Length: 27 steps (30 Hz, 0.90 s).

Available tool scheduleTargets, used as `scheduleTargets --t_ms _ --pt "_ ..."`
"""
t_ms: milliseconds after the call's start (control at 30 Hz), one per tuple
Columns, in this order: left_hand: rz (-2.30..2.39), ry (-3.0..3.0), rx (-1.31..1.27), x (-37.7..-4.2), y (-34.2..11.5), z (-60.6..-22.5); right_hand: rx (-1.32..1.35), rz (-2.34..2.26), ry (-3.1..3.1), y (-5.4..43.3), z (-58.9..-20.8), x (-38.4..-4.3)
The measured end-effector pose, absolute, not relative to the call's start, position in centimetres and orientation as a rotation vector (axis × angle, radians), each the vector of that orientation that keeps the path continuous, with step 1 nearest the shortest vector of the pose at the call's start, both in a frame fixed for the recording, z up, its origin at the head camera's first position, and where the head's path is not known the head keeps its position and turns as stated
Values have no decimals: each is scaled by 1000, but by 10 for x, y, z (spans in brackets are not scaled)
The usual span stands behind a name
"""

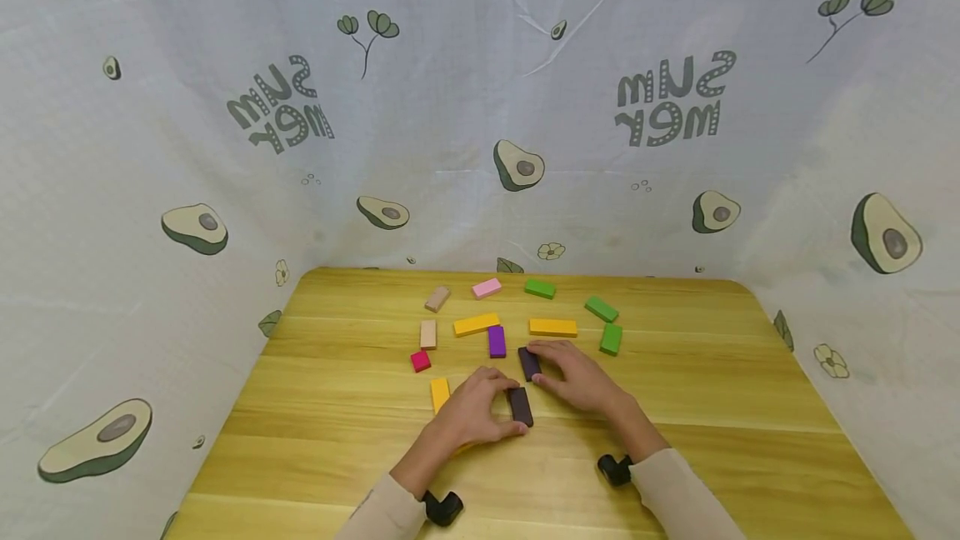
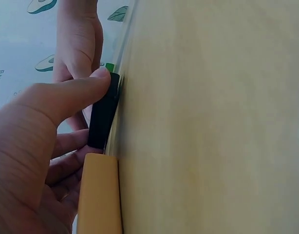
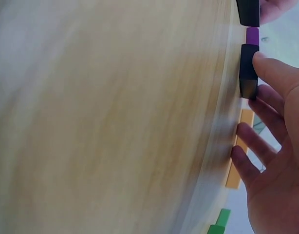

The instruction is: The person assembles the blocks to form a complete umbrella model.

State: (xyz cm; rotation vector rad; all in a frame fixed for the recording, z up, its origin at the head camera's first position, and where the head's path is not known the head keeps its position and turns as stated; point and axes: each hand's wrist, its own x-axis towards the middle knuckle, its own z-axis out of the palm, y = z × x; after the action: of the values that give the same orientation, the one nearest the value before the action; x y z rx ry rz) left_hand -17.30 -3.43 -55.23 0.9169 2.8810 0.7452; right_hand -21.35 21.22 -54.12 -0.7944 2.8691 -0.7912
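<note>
In the head view my left hand [image 1: 471,408] pinches a black block [image 1: 521,407] by its two ends, thumb at the near end and fingertips at the far one. Just beyond it, my right hand [image 1: 576,375] grips a second black block [image 1: 529,364] the same way, lengthwise between thumb and fingers. A gap separates the two blocks, which lie at a slight slant. The left wrist view shows a yellow block [image 2: 98,195] close by the left palm. A purple block [image 1: 497,342] lies left of the right hand's block.
Beyond the hands, yellow blocks [image 1: 552,327], green blocks [image 1: 611,339], a pink block [image 1: 487,288] and beige blocks [image 1: 428,334] lie scattered on the wooden table [image 1: 720,407]. A small red block [image 1: 421,361] is at the left. Printed cloth [image 1: 450,107] encloses the table's back and sides.
</note>
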Motion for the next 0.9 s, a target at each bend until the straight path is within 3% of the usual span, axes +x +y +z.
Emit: scheduleTargets --t_ms 467,900 --pt "766 2716 1071 -163 -45 -550 -791 -840 2873 210 -542 -208" --pt "832 2737 1059 -157 -49 -553 -691 -852 2854 207 -539 -208"
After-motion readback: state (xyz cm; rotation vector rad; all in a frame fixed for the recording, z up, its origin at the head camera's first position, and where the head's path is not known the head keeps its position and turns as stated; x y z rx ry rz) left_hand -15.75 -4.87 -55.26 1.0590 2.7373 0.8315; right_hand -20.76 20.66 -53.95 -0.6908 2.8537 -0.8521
